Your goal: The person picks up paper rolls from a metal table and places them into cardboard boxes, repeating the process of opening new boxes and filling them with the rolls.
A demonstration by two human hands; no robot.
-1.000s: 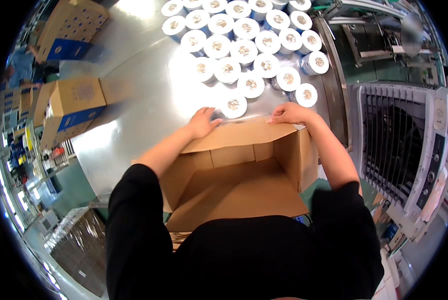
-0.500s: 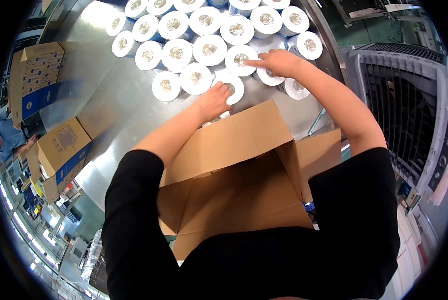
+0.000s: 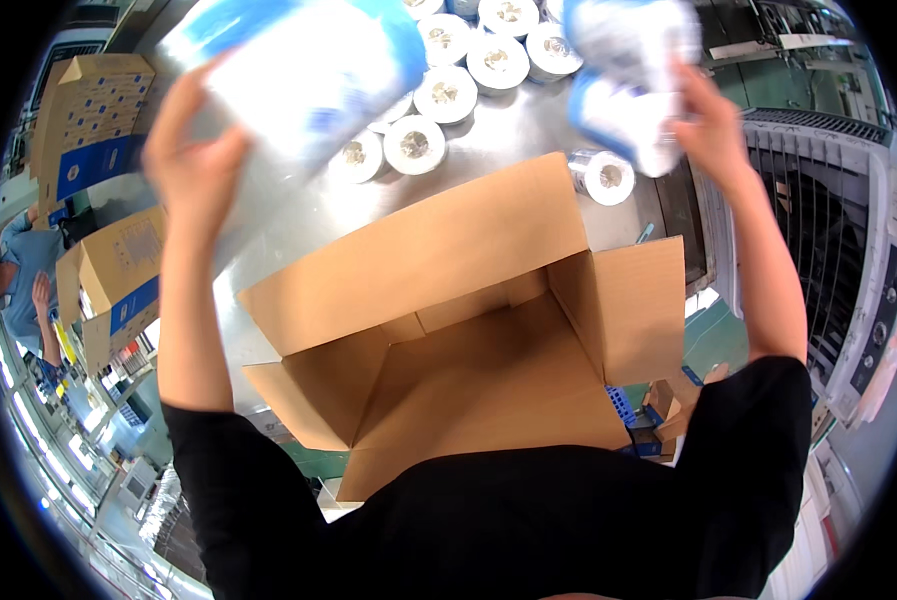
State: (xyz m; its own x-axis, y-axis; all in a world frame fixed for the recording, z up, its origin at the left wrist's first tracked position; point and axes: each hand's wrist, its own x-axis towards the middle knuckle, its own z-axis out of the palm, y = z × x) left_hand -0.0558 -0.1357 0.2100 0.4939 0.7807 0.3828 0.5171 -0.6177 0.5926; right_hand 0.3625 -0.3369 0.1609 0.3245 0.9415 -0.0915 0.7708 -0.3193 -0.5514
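Observation:
My left hand [image 3: 196, 155] is raised at the upper left, closed on blue-and-white wrapped rolls [image 3: 313, 85] that are smeared by motion. At the upper right, my right hand [image 3: 713, 125] grips more blue-and-white wrapped rolls [image 3: 623, 80], also blurred. How many each hand holds cannot be made out. Between and below them, several white rolls [image 3: 498, 62] with crumpled wrap at their centres stand on the metal table [image 3: 498, 130]. One roll [image 3: 608, 178] leans apart from these, below my right hand. An open cardboard box [image 3: 488, 370] stands close to my body, flaps spread, its brown inside showing.
Two printed cardboard boxes, one farther [image 3: 93, 130] and one nearer [image 3: 123, 270], stand at the left. A person in a blue top [image 3: 30, 265] is beyond them. A grey slatted rack [image 3: 818, 230] stands at the right. A pale blue pen-like tool [image 3: 645, 233] lies near the box.
Both hands have moved apart and up, from touching standing rolls to gripping lifted ones. Fewer rolls stand on the table. The box now shows more of its inside.

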